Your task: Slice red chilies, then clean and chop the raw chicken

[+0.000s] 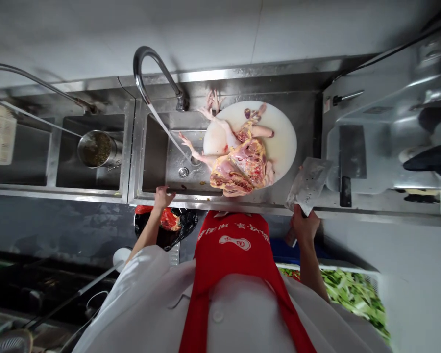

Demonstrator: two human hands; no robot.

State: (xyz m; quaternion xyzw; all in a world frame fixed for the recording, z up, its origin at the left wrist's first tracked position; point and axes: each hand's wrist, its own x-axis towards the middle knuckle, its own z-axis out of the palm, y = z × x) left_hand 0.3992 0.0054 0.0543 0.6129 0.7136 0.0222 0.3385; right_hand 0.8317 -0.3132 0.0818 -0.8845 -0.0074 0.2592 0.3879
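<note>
My right hand (306, 224) is wrapped round the handle of a wide cleaver (310, 181). The blade is wet and smeared, and its far end reaches over the steel counter. My left hand (163, 198) is at the front rim of the sink (156, 162), thumb apart from the fingers, holding nothing. Between the hands, a cut-open raw chicken (238, 169) lies on a round white cutting board (284, 132). Its legs and feet stretch to the left, partly over the basin. Smaller chicken pieces (255, 125) lie on the board behind it.
A curved faucet (158, 73) with a hose hangs over the basin. Another cleaver (347, 157) lies on the right. Left stands a metal pot (99, 148) in a second sink. Below are a black-lined bin (189, 223) and a crate of cut greens (356, 296).
</note>
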